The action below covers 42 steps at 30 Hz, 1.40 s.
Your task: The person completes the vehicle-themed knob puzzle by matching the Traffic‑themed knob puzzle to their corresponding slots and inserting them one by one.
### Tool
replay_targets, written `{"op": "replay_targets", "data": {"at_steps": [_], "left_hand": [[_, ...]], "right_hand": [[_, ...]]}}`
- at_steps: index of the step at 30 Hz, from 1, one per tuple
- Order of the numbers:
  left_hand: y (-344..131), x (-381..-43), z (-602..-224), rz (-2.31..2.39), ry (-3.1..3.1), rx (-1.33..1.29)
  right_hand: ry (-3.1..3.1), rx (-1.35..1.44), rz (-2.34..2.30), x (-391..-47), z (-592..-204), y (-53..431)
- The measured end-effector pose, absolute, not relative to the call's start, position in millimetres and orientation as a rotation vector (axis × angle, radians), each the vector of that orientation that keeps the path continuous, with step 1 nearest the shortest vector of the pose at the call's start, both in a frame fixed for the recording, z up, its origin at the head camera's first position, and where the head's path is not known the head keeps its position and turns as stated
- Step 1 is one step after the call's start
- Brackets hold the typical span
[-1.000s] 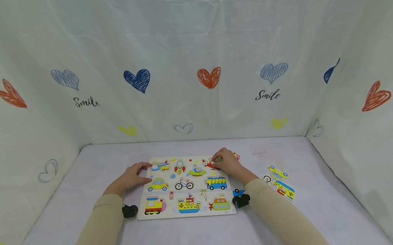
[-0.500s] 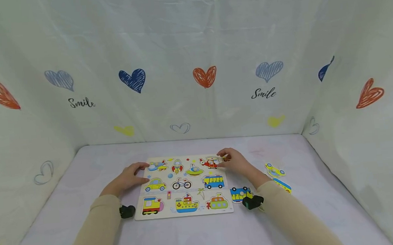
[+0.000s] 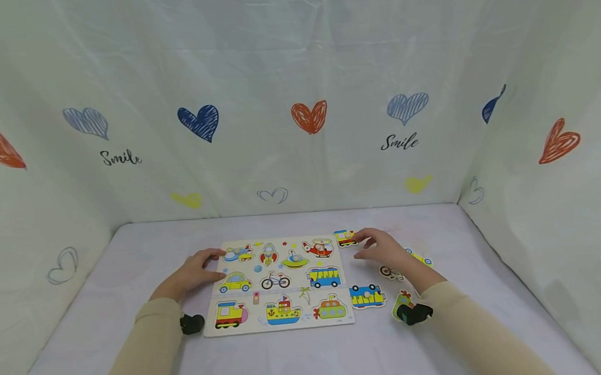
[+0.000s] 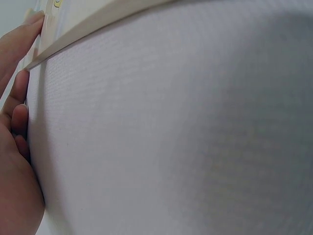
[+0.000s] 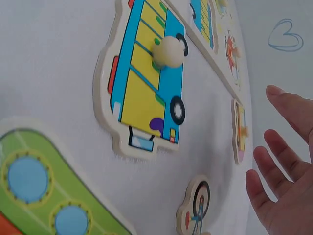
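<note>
The left hand (image 3: 193, 271), fingers spread, touches the left edge of the 3-row puzzle board (image 3: 235, 297); the right hand (image 3: 385, 248), parted and empty, is positioned beside the train piece (image 3: 344, 238) near the far right corner.

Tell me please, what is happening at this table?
A person's left hand touches the left edge of a puzzle board. The right hand holds nothing, its fingers close to the train piece, which lies by the board's far right corner. The helicopter piece sits in the board. The bus piece, bicycle piece and submarine piece lie on the table, right of the board.
</note>
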<state>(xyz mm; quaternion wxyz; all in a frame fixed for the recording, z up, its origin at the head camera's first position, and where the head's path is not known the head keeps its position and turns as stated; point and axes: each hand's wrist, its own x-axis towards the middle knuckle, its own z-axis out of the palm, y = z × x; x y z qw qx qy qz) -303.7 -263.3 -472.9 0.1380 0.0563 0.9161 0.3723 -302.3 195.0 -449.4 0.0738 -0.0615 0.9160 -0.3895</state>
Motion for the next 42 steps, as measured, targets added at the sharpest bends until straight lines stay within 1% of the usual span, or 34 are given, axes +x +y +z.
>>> {"op": "replay_targets", "data": {"at_steps": [7,21,32,42], "left_hand": [[-264,-304,-475,1.088,2.642,0.148],[-263,-305,-476,1.077,2.647,0.144],[-264,-307,-477,1.090,2.643,0.133],[-265,-306,-478,1.086,2.647,0.143]], "right_hand": [[2.757,-0.288,-1.119,-294,-442,222],[2.711,-0.353,-0.998,-293,-437,286],[2.669,-0.173,-0.956,-294,-440,319],[2.630,-0.125,-0.981,-295,-447,325]]}}
